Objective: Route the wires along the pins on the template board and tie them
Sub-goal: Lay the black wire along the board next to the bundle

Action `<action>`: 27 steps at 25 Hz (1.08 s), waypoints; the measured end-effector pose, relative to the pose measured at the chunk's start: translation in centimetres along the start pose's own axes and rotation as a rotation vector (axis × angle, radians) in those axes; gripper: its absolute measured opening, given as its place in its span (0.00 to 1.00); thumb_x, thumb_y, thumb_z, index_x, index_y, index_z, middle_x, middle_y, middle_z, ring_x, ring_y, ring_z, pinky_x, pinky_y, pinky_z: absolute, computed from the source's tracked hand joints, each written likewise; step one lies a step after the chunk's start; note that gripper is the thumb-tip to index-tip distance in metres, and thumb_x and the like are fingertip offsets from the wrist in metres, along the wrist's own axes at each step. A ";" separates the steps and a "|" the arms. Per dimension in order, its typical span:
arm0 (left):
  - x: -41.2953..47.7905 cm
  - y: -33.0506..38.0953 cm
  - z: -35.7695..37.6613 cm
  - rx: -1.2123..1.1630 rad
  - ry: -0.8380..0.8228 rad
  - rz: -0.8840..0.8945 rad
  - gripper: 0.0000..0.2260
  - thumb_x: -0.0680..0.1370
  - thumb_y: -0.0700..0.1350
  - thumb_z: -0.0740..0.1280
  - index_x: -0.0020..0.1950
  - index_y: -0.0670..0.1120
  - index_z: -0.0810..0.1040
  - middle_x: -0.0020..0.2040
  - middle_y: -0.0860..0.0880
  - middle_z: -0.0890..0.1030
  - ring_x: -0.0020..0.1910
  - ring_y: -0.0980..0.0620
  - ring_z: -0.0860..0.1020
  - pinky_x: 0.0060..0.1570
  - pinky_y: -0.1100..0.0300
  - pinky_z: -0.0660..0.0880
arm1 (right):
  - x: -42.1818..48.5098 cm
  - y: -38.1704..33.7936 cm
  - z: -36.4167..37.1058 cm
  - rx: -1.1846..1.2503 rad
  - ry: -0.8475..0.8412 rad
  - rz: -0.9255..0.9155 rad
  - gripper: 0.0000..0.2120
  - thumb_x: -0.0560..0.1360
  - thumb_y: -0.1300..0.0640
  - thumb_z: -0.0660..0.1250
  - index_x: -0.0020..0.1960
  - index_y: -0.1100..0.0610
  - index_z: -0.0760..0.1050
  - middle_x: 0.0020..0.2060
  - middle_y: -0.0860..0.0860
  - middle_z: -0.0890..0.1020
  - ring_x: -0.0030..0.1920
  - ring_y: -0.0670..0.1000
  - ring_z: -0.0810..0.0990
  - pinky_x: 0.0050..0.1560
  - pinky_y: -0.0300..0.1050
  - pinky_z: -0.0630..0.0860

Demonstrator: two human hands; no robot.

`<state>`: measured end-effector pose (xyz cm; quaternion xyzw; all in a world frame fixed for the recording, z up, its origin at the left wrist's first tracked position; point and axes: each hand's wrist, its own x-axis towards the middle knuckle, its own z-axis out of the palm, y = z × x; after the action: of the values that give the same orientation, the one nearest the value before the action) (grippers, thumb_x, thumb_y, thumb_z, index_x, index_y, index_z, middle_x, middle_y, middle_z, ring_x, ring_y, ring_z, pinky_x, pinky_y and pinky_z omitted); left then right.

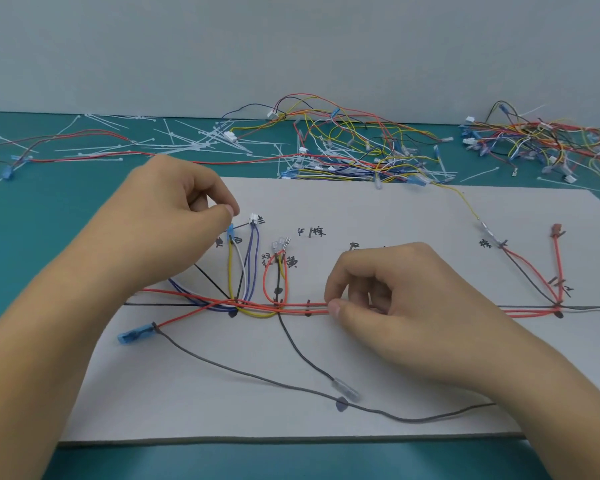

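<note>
The white template board (395, 209) lies flat on the green table mat (32, 237), and handwritten labels stand beside its pins. The left hand (174, 216) is over the upper left part of the board. Its thumb and forefinger are closed together on the top end of a small blue terminal (230, 233), and the other fingers are curled toward the palm. From this terminal a yellow wire (230, 271) and a white wire (244, 268) go down to the main line. The right hand (388, 289) is at the middle of the board, where its thumb and forefinger pinch the red wires (319, 307). These run side by side from left to right, and the pinch is just beside a dark pin (308, 304). Blue wires (254, 258) rise to a white connector (253, 219) near the left hand. A black wire (292, 341) leaves the bundle toward the near edge and ends in a clear sleeve (345, 389). A grey wire (239, 370) crosses the near part of the board from a larger blue plug (132, 336). Behind the board lie loose white cable ties (187, 143), a tangled pile of coloured wires (361, 147), and a further heap (534, 140) to its right.
</note>
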<state>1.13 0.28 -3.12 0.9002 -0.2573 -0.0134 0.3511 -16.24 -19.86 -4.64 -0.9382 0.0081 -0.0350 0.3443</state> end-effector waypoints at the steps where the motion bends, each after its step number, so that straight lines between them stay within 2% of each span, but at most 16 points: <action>1: 0.0 0.1 0.3 0.008 -0.023 0.007 0.09 0.77 0.41 0.68 0.40 0.52 0.84 0.22 0.54 0.70 0.22 0.58 0.69 0.32 0.60 0.68 | 0.0 0.0 0.0 0.006 0.002 0.001 0.04 0.74 0.56 0.70 0.42 0.47 0.79 0.32 0.44 0.78 0.33 0.43 0.75 0.34 0.34 0.68; 5: -0.8 1.0 1.4 0.005 -0.102 0.092 0.09 0.78 0.44 0.69 0.39 0.52 0.83 0.22 0.55 0.70 0.22 0.57 0.68 0.27 0.62 0.64 | 0.2 0.2 0.2 0.012 -0.008 0.008 0.04 0.74 0.57 0.70 0.43 0.48 0.80 0.31 0.44 0.78 0.32 0.42 0.74 0.33 0.33 0.67; 6: -1.1 1.3 1.7 -0.010 -0.115 0.130 0.09 0.78 0.46 0.69 0.38 0.52 0.83 0.23 0.54 0.69 0.23 0.57 0.67 0.26 0.65 0.63 | 0.3 0.1 0.2 0.016 -0.008 0.009 0.04 0.74 0.56 0.70 0.43 0.48 0.80 0.31 0.44 0.78 0.32 0.43 0.74 0.33 0.33 0.67; 9: -2.3 2.4 2.8 -0.072 -0.173 0.288 0.18 0.79 0.54 0.69 0.31 0.48 0.76 0.23 0.53 0.66 0.24 0.56 0.64 0.26 0.64 0.63 | 0.3 0.1 0.1 0.017 -0.012 0.004 0.04 0.74 0.56 0.70 0.42 0.47 0.79 0.31 0.44 0.78 0.31 0.43 0.75 0.33 0.33 0.67; 13: -3.5 3.3 3.9 -0.085 -0.225 0.457 0.20 0.77 0.53 0.68 0.29 0.44 0.69 0.25 0.49 0.63 0.25 0.54 0.61 0.26 0.63 0.57 | 0.3 0.1 0.1 0.008 -0.019 -0.015 0.04 0.74 0.56 0.69 0.41 0.49 0.78 0.29 0.45 0.76 0.31 0.44 0.75 0.32 0.33 0.67; 18: -3.5 3.3 4.0 -0.084 -0.268 0.479 0.20 0.74 0.53 0.68 0.29 0.46 0.65 0.25 0.51 0.61 0.25 0.54 0.61 0.27 0.64 0.55 | 0.4 -0.1 -0.1 -0.026 -0.050 -0.044 0.05 0.74 0.56 0.68 0.40 0.51 0.76 0.29 0.48 0.76 0.30 0.45 0.74 0.30 0.34 0.66; 24: -3.8 3.3 4.1 -0.091 -0.301 0.482 0.19 0.75 0.54 0.69 0.29 0.47 0.68 0.24 0.51 0.62 0.25 0.54 0.62 0.27 0.65 0.56 | 0.0 -0.2 -0.8 -0.074 -0.083 -0.076 0.07 0.75 0.54 0.69 0.39 0.48 0.74 0.30 0.45 0.75 0.31 0.44 0.74 0.30 0.33 0.64; 27: -3.7 3.2 4.0 -0.082 -0.303 0.467 0.18 0.74 0.53 0.69 0.29 0.48 0.68 0.24 0.51 0.61 0.25 0.54 0.62 0.27 0.65 0.56 | 0.0 -0.1 -0.6 -0.066 -0.088 -0.074 0.05 0.75 0.54 0.69 0.41 0.48 0.76 0.30 0.45 0.76 0.31 0.44 0.74 0.31 0.33 0.65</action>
<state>-4.32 -2.49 -4.66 0.7894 -0.5066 -0.0770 0.3381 -16.27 -20.19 -4.10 -0.9492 -0.0408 -0.0061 0.3119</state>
